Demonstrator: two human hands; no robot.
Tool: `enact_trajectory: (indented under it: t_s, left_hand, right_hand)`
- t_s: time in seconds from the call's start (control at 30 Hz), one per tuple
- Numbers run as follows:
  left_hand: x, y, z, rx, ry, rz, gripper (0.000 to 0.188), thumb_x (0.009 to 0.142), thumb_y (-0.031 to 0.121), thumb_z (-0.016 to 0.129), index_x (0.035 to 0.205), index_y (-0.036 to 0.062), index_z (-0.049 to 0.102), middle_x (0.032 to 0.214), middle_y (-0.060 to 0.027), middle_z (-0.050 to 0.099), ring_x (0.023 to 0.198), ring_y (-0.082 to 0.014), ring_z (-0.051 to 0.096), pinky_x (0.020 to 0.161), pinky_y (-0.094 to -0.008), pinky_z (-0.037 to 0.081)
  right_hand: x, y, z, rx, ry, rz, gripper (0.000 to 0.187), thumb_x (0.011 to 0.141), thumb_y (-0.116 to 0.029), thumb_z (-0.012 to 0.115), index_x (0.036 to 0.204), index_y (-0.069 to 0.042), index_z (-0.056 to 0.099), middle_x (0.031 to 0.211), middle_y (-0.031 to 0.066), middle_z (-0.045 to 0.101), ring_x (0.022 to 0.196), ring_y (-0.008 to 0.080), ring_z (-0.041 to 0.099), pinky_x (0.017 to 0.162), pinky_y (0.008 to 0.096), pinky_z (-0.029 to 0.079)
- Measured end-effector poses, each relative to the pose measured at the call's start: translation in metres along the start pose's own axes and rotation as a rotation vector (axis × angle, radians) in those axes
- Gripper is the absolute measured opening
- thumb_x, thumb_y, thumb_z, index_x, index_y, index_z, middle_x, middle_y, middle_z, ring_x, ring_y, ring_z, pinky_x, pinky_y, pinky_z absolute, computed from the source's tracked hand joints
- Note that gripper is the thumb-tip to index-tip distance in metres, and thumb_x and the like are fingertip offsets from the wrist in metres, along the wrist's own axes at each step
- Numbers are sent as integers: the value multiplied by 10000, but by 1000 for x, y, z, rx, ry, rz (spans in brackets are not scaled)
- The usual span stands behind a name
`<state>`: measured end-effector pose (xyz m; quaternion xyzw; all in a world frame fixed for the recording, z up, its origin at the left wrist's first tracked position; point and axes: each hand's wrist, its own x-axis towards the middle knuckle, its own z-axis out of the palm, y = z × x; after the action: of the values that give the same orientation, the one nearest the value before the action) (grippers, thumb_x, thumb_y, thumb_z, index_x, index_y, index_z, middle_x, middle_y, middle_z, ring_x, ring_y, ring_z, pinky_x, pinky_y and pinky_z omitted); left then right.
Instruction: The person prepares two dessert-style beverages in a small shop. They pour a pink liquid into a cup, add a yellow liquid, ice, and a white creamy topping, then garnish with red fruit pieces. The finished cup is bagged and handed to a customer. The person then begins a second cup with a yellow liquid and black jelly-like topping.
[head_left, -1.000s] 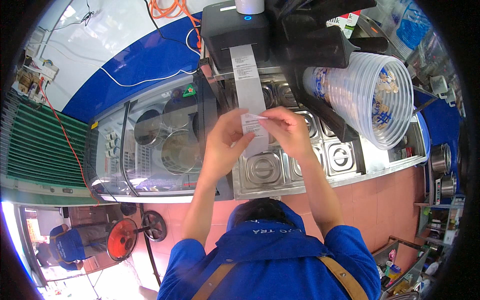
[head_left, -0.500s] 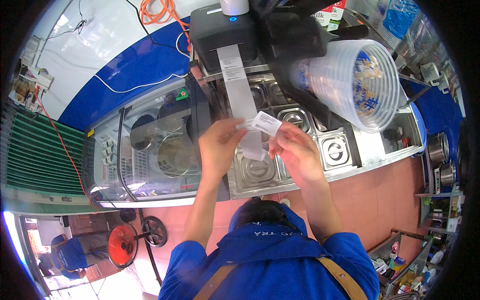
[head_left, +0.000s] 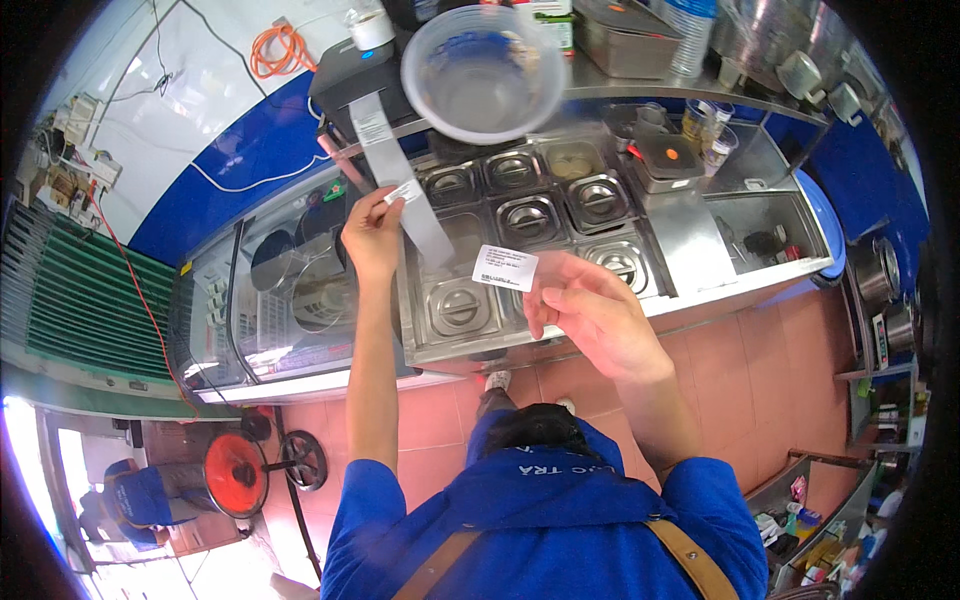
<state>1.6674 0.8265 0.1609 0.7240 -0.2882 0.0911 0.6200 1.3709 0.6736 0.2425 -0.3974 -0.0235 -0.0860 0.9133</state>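
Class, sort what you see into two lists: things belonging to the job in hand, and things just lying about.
Job in hand:
- left hand, pinching small label by paper strip
- right hand, holding white label
- black printer

Lying about:
- orange cable
- red fan
- lidded steel pans

Label (head_left: pixel 503 268) in R fingers (head_left: pixel 580 302), printer (head_left: pixel 347 78) bhnd L fingers (head_left: pixel 372 207)

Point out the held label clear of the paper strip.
The label in the right hand; the other label, in the left hand, overlaps the strip.
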Motion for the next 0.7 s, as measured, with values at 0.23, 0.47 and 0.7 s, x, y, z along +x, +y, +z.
enact_trajectory:
  t_s: [0.23, 0.47, 0.7]
  left_hand:
    - [-20, 9, 10, 59, 220, 170, 163, 877, 29, 738, 1038, 53, 738, 1082, -84, 685, 916, -173, 667, 808, -301, 531]
    - [-113, 122, 8, 328, -86, 179, 152, 887, 46, 701, 1037, 52, 723, 1051, -99, 702, 1055, -231, 638, 974, -349, 459]
    - [-125, 220, 16, 74, -506, 39, 233, 864, -17, 679, 1094, 9, 710, 1033, -89, 712, 976, -157, 641, 910, -315, 482]
  right_hand:
    - [-46, -27, -9, -25, 15, -4, 334, 958, -86, 586, 1260, 54, 563, 1047, 83, 630, 955, 172, 614, 793, 321, 504]
    - [-58, -28, -20, -131, 104, -64, 484, 945, -79, 603, 1406, 4, 481, 1096, 89, 643, 991, 188, 610, 832, 328, 492]
    - [-38, -29, -4, -853, 191, -371, 965, 780, -169, 836, 1558, -44, 279, 1137, 105, 720, 1037, 165, 661, 934, 345, 485]
